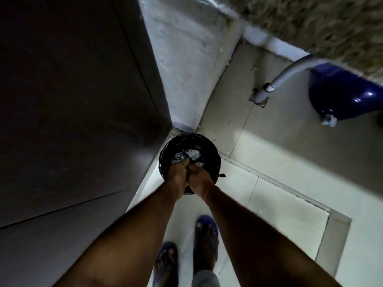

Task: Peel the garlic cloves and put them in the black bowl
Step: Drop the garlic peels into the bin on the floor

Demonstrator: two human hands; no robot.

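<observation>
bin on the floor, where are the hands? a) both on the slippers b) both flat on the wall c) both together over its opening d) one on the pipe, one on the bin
c: the left hand and right hand meet over the open top of the black-lined bin, fingers curled.

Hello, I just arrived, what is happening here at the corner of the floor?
A person stands over a black-lined bin in the floor corner, both hands pressed together above its opening. The left hand and right hand seem to rub or shake something off over it; whitish scraps lie inside. What the fingers hold, if anything, cannot be seen. No garlic or black bowl shows here.
</observation>
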